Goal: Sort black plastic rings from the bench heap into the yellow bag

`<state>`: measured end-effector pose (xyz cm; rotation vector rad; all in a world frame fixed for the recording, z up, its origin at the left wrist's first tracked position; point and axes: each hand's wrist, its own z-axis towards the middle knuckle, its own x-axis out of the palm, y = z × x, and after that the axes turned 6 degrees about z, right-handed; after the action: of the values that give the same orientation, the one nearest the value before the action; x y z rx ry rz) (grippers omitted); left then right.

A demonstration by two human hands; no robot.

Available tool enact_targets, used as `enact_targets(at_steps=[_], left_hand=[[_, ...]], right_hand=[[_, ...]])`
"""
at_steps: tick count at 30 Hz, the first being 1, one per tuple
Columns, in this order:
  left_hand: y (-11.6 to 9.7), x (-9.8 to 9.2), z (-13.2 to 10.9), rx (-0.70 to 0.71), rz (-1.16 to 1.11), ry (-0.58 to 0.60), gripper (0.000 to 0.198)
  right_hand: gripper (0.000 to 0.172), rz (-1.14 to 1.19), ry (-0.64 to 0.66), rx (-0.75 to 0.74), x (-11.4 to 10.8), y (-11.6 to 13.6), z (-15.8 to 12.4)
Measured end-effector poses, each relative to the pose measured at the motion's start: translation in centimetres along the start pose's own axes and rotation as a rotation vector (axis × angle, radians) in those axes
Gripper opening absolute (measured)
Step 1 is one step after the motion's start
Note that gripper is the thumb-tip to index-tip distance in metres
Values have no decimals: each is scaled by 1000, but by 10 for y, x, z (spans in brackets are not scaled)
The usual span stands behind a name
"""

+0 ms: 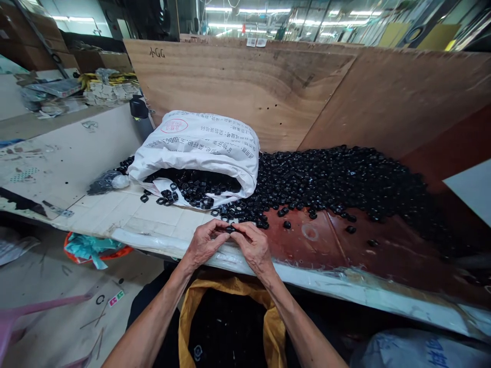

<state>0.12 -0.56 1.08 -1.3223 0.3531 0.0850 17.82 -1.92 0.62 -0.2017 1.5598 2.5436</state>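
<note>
My left hand [207, 243] and my right hand [253, 248] meet at the front edge of the bench. Between their fingertips they pinch one small black plastic part [230, 229], mostly covered by the fingers. Just beyond lies an open white woven sack [207, 138] on its side, with small black ring-like parts [197, 189] spilling from its mouth. To the right, a large heap of black parts [330, 179] spreads over the reddish-brown bench top [291, 245]. Below my hands, between my forearms, an open yellow bag [185, 322] has a dark inside.
A wooden board [238, 92] stands upright along the back of the bench. An orange-rimmed basket [71, 253] with teal plastic sits below at left, near a pink stool [46, 306]. A small knotted plastic bag [105, 182] lies left of the sack. A whitish sack [418, 350] stands low at right.
</note>
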Motion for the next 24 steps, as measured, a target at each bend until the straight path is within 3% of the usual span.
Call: enact_targets(at_steps=[4, 9, 13, 18, 22, 24], left_hand=[[1, 0, 0, 19, -7, 27, 24], [-4, -1, 0, 91, 77, 73, 20], [-4, 0, 0, 57, 57, 75, 22], [0, 0, 1, -8, -44, 20, 24], [-1, 0, 0, 21, -8, 30, 20], [-1, 0, 0, 24, 6, 29, 20]], right_hand=[[20, -63, 3, 43, 2, -1, 1], [43, -194, -8, 43, 4, -3, 3], [26, -103, -76, 131, 4, -1, 0], [20, -55, 12, 71, 2, 0, -4], [46, -193, 7, 81, 4, -5, -3], [48, -230, -6, 74, 4, -5, -2]])
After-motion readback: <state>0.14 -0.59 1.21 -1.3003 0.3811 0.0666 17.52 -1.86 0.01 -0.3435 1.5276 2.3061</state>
